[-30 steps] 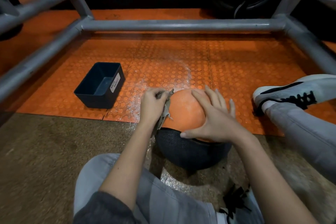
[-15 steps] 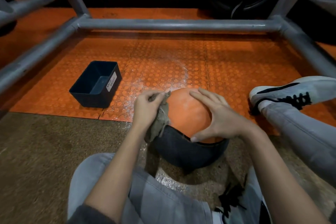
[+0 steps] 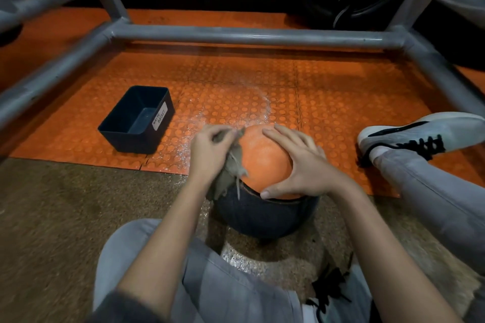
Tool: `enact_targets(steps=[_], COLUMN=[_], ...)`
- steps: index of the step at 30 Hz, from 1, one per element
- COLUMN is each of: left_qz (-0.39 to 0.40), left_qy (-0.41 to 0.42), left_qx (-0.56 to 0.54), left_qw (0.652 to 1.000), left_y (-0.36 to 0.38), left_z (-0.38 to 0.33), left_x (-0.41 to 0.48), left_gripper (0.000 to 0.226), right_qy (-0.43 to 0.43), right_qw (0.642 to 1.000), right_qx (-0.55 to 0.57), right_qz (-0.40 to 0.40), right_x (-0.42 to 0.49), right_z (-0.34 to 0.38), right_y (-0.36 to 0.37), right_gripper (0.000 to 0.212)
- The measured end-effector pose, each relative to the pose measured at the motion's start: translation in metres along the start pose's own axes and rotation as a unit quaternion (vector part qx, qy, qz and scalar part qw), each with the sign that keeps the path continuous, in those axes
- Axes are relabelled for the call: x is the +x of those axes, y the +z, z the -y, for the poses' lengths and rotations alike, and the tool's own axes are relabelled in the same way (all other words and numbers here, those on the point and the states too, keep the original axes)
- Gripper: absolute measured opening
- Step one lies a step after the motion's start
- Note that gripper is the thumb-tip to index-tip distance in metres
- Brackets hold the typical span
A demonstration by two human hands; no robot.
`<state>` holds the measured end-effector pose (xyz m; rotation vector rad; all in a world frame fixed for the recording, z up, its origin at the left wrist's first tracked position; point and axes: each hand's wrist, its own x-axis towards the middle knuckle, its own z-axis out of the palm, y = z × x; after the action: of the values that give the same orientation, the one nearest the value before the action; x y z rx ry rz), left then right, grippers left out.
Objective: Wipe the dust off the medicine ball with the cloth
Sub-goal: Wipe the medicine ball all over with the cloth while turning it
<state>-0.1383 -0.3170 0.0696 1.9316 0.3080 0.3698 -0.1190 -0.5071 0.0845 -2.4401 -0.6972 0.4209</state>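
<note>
Looking down from my head, the only writing I am reading is a white label (image 3: 160,119) on the near wall of a dark bin (image 3: 119,136), hand-lettered "WASTE BASKET".

The medicine ball (image 3: 262,157) is sitting between my knees, at the near edge of the orange studded mat (image 3: 328,102) where it meets the brown floor (image 3: 65,212). Its top is showing orange and finely pebbled. Below a rim it is dark, and I cannot tell whether that is the ball itself or a holder.

My left hand (image 3: 210,152) is bunching a grey-brown frayed cloth (image 3: 231,170), fingers (image 3: 210,134) curled tight on it, pressing it to the ball's left side. My right hand (image 3: 301,165) is lying over the ball's right side, fingers spread apart.

White dust (image 3: 265,107) is lying on the mat beyond the ball. A grey pipe frame (image 3: 249,37) is fencing the mat at the back and both sides. My shoe (image 3: 420,134) is resting to the right.
</note>
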Motion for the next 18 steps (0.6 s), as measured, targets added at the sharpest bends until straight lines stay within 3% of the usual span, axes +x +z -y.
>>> enact_targets(steps=[3,8,12,15,18], left_qz=[-0.013,-0.01,-0.009,-0.02,-0.028], left_qy=[-0.077,0.012,0.118,0.122,0.069], left_qx=[-0.009,-0.019,0.057,0.055,0.024], left_qw=[0.997,1.0,0.991,0.991,0.997], left_y=[0.002,0.001,0.015,0.017,0.006], left_z=[0.008,-0.004,-0.017,-0.019,-0.015], left_x=[0.022,-0.002,-0.041,-0.038,-0.012], left_gripper=[0.01,0.009,0.007,0.005,0.007], right_qy=[-0.001,0.002,-0.001,-0.003,-0.004], right_qw=[1.0,0.999,0.999,0.999,0.999], right_qx=[0.01,0.033,0.042,0.033,0.03], right_qz=[-0.005,-0.025,-0.018,-0.019,-0.02], right_x=[0.0,0.005,0.007,0.007,0.007], right_z=[0.003,0.0,0.0,0.0,0.003], right_y=[0.004,0.005,0.003,0.004,0.006], right_gripper=[0.113,0.109,0.104,0.101,0.106])
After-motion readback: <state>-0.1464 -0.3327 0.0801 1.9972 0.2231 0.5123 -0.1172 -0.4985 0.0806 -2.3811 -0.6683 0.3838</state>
